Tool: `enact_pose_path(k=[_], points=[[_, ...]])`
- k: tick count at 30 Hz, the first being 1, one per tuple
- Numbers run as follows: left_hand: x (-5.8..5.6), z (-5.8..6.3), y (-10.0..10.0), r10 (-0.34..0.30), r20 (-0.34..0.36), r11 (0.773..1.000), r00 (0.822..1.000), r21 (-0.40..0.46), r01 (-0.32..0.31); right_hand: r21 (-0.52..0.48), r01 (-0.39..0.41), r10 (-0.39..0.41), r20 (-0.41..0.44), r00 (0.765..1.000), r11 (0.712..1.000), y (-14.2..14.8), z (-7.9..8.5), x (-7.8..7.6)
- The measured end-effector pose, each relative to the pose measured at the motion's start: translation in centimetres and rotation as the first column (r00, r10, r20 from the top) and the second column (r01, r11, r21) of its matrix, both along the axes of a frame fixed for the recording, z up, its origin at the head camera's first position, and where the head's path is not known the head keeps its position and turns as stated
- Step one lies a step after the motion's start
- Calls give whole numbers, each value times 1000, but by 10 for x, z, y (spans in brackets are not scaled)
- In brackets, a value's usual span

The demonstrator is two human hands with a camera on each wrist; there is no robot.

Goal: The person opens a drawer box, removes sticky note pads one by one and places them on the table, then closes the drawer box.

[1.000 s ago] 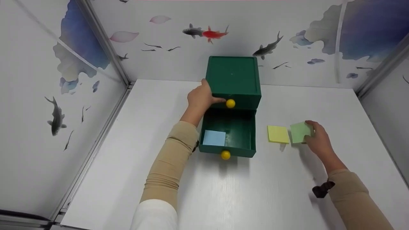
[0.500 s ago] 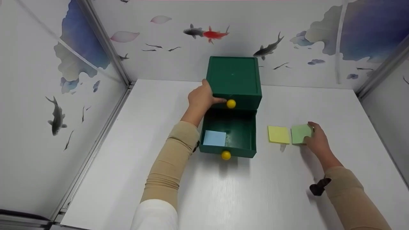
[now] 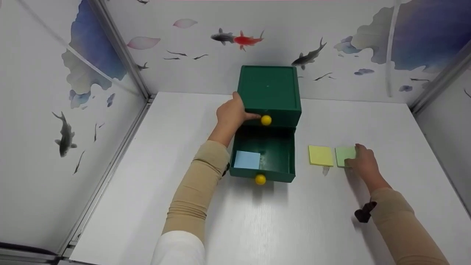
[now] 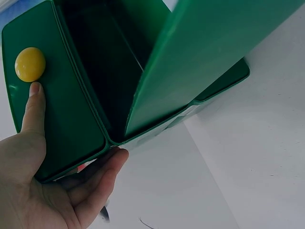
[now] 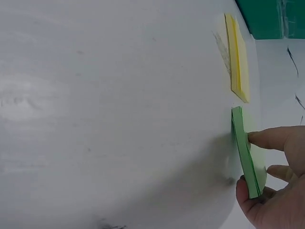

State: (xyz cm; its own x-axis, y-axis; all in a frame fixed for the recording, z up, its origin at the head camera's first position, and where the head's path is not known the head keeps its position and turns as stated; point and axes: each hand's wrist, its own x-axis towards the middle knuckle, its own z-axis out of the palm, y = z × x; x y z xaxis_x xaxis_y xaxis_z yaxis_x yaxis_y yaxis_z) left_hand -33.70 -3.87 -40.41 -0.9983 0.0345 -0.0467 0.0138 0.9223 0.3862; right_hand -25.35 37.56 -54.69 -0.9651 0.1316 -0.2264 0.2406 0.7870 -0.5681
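Observation:
A green two-drawer cabinet (image 3: 268, 86) stands against the back wall, its lower drawer (image 3: 274, 162) pulled out. My left hand (image 3: 230, 114) grips the cabinet's left front corner; the thumb lies across the upper drawer front, its tip at the yellow knob (image 4: 30, 64). In the left wrist view its other fingers lie along the side. A blue sticky note pad (image 3: 247, 159) lies in the lower drawer. To the right, my right hand (image 3: 363, 163) holds a green sticky note pad (image 3: 342, 155) by its right part, down at the table. Some of its fingers are hidden in the head view.
Just left of the green pad lies a yellow sticky note pad (image 3: 321, 156), between it and the drawer. A second yellow knob (image 3: 260, 179) sticks out from the lower drawer's front. White walls with painted fish close off the back and sides of the white table (image 3: 176, 121).
The green pad has gone from tilted to straight beside the yellow pad. My right hand has moved slightly down and in over it. The left hand keeps its hold on the cabinet.

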Motion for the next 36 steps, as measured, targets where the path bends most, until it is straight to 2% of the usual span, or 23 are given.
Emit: enact_pose_path(k=[7, 16, 24, 30, 36], points=[[1, -1, 0, 3, 4, 1000, 1000, -6, -3, 41, -12, 12, -5, 1000, 999, -3, -2, 1], [1, -2, 1, 5, 13, 1000, 1000, -13, -5, 105, -31, 26, 47, 999, 994, 1, -2, -1], [2, 0, 0, 2, -3, 1000, 1000, 5, -2, 114, -28, 21, 65, 998, 993, 2, 3, -1], [2, 1, 0, 0, -1, 1000, 1000, -1, 0, 122, -24, 19, 42, 999, 992, 2, 4, 4], [2, 1, -1, -4, -4, 1000, 1000, -1, 4, 153, -62, 65, -15, 998, 986, -2, 11, 9]])
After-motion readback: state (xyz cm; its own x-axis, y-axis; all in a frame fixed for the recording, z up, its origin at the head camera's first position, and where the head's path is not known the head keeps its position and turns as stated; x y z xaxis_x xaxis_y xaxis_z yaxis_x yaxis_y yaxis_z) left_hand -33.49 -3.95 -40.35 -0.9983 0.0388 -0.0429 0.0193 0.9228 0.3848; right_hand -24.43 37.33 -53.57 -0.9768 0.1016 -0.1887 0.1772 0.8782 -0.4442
